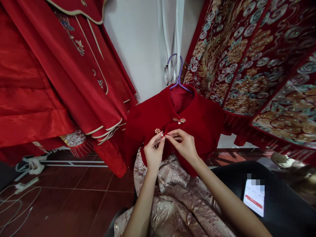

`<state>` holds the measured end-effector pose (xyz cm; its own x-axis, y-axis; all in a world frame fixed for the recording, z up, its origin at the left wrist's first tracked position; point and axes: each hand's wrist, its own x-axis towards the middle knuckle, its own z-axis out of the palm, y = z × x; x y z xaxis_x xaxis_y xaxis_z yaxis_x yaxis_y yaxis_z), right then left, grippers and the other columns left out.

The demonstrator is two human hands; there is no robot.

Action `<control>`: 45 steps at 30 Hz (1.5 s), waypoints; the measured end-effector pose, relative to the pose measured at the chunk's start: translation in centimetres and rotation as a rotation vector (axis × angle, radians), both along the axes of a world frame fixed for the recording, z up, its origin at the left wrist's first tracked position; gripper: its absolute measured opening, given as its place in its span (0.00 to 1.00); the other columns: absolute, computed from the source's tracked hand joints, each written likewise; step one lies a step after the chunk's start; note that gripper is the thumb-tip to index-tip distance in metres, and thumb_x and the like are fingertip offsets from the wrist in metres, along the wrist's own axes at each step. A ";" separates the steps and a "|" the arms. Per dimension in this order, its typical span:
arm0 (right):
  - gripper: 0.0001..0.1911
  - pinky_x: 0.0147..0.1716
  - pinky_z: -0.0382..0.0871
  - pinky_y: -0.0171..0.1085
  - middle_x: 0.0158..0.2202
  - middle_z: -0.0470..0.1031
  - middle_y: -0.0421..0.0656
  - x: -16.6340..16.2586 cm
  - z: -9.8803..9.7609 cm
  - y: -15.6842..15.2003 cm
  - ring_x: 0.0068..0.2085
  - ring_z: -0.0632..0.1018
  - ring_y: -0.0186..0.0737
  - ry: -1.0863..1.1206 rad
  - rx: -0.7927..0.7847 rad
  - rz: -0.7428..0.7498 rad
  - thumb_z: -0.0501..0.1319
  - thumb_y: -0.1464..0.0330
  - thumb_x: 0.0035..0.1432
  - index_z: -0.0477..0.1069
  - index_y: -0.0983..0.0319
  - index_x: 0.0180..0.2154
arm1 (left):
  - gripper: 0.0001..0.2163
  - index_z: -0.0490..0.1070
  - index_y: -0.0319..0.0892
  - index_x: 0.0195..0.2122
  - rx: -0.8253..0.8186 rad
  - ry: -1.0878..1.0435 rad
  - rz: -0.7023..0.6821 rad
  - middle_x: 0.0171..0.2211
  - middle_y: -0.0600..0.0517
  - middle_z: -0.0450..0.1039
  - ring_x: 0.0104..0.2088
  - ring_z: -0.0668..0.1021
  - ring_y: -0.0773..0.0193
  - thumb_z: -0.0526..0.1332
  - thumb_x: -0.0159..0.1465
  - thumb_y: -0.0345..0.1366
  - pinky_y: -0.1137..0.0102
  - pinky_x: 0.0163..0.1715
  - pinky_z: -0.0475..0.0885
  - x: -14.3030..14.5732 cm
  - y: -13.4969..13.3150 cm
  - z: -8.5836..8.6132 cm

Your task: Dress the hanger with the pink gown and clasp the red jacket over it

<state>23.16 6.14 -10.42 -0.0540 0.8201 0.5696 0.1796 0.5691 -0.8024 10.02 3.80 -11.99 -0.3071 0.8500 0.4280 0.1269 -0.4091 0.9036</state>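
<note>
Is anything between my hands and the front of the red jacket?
Nothing visible. The left hand and right hand are pinching the red jacket at its front edge, right beside the flower button.

The jacket (197,121) is deep plain red with a velvety sheen, and its lining at the collar is the same red. Its flower-shaped clasps (179,120) are gold with pale pink centres. It hangs on a lilac hanger (179,74). The skirt (177,200) below is dusty pink and beige brocade with a woven floral pattern. The robes (61,82) on the left are bright satin red, edged in cream piping, with small blue and gold embroidered motifs. The hanging panels (259,59) on the right are dark red, densely covered with gold, teal and silver cloud swirls. The floor (74,194) has reddish-brown tiles, the wall (138,39) is white and the cables (14,194) are white.
</note>
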 end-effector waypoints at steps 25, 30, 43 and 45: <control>0.07 0.39 0.80 0.35 0.37 0.76 0.43 -1.6 -0.7 0.4 0.36 0.79 0.35 0.024 0.117 -0.086 0.63 0.65 0.59 0.76 0.62 0.38 | 0.11 0.78 0.38 0.42 -0.031 0.034 -0.009 0.40 0.46 0.81 0.38 0.83 0.61 0.63 0.61 0.36 0.68 0.41 0.78 -1.3 1.0 0.1; 0.08 0.39 0.80 0.35 0.37 0.75 0.43 -2.0 -0.7 0.6 0.37 0.79 0.35 0.047 0.112 -0.094 0.62 0.65 0.60 0.75 0.61 0.39 | 0.09 0.77 0.40 0.41 -0.012 0.123 0.005 0.40 0.47 0.80 0.39 0.82 0.62 0.62 0.62 0.37 0.68 0.42 0.77 -1.6 1.0 0.4; 0.12 0.51 0.69 0.53 0.45 0.72 0.50 3.0 -5.4 -3.5 0.48 0.74 0.49 -0.485 -0.050 -0.089 0.54 0.69 0.62 0.67 0.61 0.47 | 0.18 0.58 0.44 0.58 -0.322 -0.153 -0.292 0.58 0.40 0.66 0.46 0.78 0.61 0.50 0.69 0.45 0.65 0.41 0.77 2.7 -4.4 -6.6; 0.12 0.49 0.70 0.51 0.45 0.71 0.51 3.2 -6.5 -3.2 0.47 0.75 0.48 -0.458 -0.081 -0.088 0.54 0.70 0.61 0.66 0.62 0.47 | 0.21 0.55 0.45 0.62 -0.310 -0.040 -0.279 0.54 0.42 0.70 0.43 0.78 0.62 0.51 0.69 0.41 0.67 0.40 0.76 2.6 -4.8 -6.8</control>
